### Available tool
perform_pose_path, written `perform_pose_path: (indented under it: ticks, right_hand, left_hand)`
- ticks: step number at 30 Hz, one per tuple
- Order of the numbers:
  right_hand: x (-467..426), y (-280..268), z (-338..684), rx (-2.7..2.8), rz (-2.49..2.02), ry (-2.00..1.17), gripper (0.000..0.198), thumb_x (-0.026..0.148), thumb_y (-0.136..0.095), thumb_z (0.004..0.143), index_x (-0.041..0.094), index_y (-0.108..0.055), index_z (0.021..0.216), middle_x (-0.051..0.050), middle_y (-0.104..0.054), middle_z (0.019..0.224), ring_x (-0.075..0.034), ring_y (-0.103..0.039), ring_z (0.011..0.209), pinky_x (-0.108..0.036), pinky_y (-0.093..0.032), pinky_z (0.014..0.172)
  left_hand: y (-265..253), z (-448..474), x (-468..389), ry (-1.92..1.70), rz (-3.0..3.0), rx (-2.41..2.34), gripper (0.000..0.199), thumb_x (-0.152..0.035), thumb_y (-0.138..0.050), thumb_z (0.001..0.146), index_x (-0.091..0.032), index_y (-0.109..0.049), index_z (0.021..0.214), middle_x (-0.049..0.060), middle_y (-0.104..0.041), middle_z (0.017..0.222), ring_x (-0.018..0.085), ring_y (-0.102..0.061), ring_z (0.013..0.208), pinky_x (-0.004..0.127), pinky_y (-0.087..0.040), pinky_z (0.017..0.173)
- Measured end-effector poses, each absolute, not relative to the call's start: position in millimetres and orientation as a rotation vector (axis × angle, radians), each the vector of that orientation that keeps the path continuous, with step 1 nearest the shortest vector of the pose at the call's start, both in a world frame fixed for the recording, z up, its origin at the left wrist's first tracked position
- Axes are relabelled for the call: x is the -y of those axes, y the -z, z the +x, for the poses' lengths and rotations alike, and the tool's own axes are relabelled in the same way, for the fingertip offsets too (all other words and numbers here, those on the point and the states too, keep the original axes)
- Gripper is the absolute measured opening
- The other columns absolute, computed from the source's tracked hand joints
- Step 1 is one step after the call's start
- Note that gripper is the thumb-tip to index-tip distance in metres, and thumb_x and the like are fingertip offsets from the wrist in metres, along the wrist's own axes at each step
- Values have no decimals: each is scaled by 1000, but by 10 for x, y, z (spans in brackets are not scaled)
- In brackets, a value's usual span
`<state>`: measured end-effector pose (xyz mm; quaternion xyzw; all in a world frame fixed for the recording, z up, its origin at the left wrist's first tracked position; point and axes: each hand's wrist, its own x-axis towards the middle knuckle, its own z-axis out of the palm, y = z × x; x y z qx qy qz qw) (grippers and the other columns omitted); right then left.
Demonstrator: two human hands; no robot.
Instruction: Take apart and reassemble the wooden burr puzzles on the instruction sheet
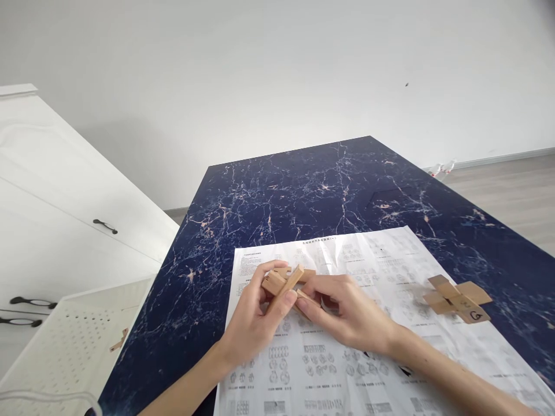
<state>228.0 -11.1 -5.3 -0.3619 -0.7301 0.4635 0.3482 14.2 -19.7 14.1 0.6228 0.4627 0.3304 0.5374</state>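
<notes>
My left hand is closed around several light wooden puzzle pieces, thumb pressed against a slanting stick. Beside it, my right hand pinches another wooden puzzle piece between thumb and fingers, close against the pieces in the left. The pieces cross one another, and the fingers hide part of how they fit. Under both hands lies a large white instruction sheet printed with small puzzle diagrams. On its right side rests an assembled wooden cross-shaped puzzle with dark markings.
The sheet lies on a dark blue marble-patterned table. White cabinets with black handles stand to the left. A perforated white surface with a small wooden piece sits lower left. A white wall rises behind the table.
</notes>
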Motion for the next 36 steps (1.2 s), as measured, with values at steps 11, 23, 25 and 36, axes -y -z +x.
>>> perform_pose_path:
  ticks: [11,23,25,36]
  right_hand:
    - [100,40,2253,1884,-939,-1200,43,45,-54,109,23,-45,73,3,-47,69,-13,-38,59,-31,-31,56]
    - [70,3,2271,1887,-938,-1222,44,45,-53,109,23,-43,72,2,-49,69,-12,-37,59,-31,-30,56]
    - [60,-6,2263,1896,-936,-1222,43,43,-52,109,23,-44,72,2,-49,68,-13,-38,58,-31,-29,56]
    - [42,-11,2309,1889,-952,-1239,39,41,-55,108,22,-49,74,4,-46,64,-12,-37,57,-31,-28,55]
  left_hand:
    - [-89,178,236,-928,1457,-1108,34,-53,-56,108,-27,-50,129,1,-65,93,17,-62,76,29,-50,67]
    - [-70,140,195,-1069,1408,-1158,33,-56,-54,109,-26,-55,123,-5,-50,77,9,-35,55,22,-37,52]
    - [-94,161,182,-1090,1366,-1153,33,-56,-54,109,-26,-56,121,-6,-47,75,8,-34,54,21,-36,50]
    - [-65,87,158,-1056,1586,-1284,37,-54,-54,108,-24,-65,126,0,-64,78,16,-58,64,27,-50,59]
